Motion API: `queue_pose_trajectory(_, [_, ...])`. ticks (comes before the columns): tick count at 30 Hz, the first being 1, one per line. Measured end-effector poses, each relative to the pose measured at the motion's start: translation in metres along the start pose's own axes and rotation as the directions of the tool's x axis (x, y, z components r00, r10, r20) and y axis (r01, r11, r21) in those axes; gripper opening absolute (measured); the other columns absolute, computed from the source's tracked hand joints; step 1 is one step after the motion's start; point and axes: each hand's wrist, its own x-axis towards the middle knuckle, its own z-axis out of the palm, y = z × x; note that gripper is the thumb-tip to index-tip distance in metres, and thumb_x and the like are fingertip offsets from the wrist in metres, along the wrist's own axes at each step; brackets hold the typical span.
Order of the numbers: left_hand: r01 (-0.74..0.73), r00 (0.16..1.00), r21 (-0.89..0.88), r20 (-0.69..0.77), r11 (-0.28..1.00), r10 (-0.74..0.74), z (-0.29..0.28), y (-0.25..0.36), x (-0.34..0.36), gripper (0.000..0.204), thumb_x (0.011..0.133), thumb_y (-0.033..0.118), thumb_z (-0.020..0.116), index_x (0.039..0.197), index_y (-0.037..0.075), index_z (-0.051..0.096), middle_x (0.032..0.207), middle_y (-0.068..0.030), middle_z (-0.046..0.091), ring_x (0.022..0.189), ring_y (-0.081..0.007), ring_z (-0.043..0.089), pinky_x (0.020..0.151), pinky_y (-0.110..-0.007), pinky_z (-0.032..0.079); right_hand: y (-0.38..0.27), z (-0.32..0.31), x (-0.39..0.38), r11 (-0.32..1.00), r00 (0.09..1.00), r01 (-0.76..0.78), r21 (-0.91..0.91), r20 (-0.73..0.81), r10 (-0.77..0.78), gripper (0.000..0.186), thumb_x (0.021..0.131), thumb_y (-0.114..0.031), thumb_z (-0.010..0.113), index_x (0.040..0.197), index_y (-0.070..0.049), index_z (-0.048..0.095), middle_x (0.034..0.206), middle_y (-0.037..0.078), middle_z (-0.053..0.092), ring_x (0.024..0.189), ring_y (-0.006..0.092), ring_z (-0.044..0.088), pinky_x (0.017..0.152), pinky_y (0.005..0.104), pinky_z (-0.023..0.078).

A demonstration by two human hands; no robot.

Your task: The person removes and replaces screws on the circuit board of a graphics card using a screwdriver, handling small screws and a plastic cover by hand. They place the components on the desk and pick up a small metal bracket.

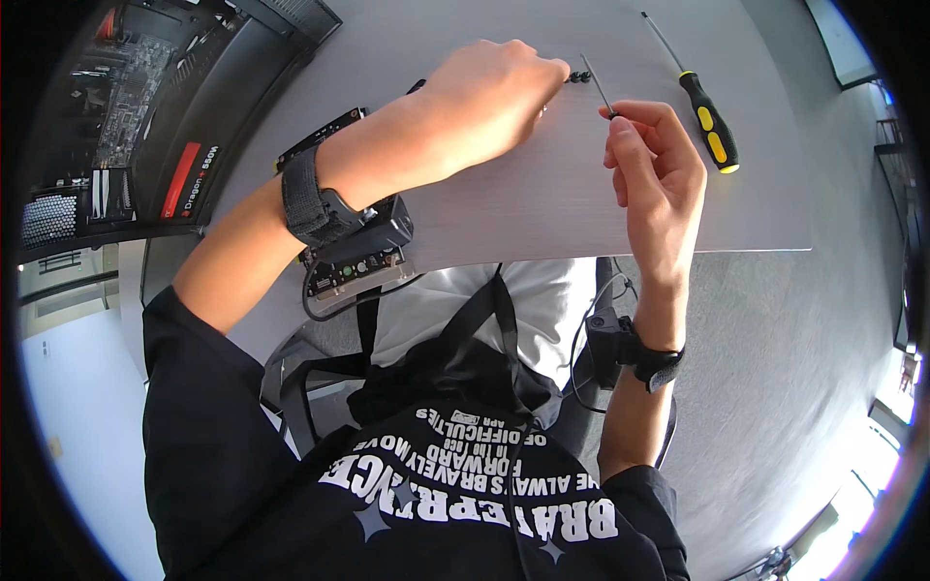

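Over the grey desk (756, 223), my left hand (504, 92) is closed with the palm down, its fingertips beside a few small black pieces (580, 77); what they hold, if anything, is hidden. To its right, my right hand (649, 169) grips a thin metal shaft (595, 79) with a small dark handle between thumb and fingers, its tip pointing up and away from me. Farther right, a larger black-and-yellow screwdriver (710, 126) lies on the desk. Dark straps with attached devices are round both my wrists.
An open computer case (126, 116) stands at the upper left. Below my left forearm sits a circuit board (354, 271) with a black block (387, 223) and cables, near the desk's front edge. A chair (320, 382) and my clothing are below the desk.
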Motion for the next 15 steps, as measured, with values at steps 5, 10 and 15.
queue_pose_trajectory(5, [-0.070,0.995,0.010,-0.065,0.997,0.071,0.006,-0.005,0.002,0.005,0.080,0.002,0.064,0.083,-0.002,0.063,0.072,-0.0190,0.067,0.070,-0.0366,0.069,0.060,-0.044,0.056,-0.004,0.002,-0.004,0.999,0.999,-0.036,-0.037,-0.004,0.036,0.019,0.093,-0.014,0.059,0.102,0.002,0.066,0.074,0.003,0.059,0.071,0.0084,0.055,0.066,0.0229,0.045])
queue_pose_trajectory(10, [0.181,0.970,0.005,0.165,0.983,-0.179,-0.018,-0.003,-0.001,0.014,0.089,0.010,0.065,0.081,-0.001,0.060,0.071,-0.0148,0.064,0.065,-0.0287,0.063,0.060,-0.038,0.048,-0.010,0.001,-0.014,0.991,1.000,0.004,-0.137,-0.028,-0.008,0.017,0.093,-0.014,0.060,0.100,0.000,0.067,0.073,0.002,0.058,0.069,0.0074,0.053,0.064,0.0226,0.044])
queue_pose_trajectory(15, [0.496,0.859,-0.545,0.194,0.676,-0.474,-0.110,0.027,-0.035,0.020,0.088,0.015,0.072,0.101,0.000,0.069,0.092,-0.0120,0.072,0.080,-0.0203,0.069,0.074,-0.029,0.054,-0.041,0.006,-0.034,0.977,0.999,0.048,-0.207,-0.002,-0.050,0.013,0.089,-0.008,0.064,0.099,0.000,0.068,0.074,0.003,0.063,0.066,0.0067,0.053,0.061,0.0209,0.042])
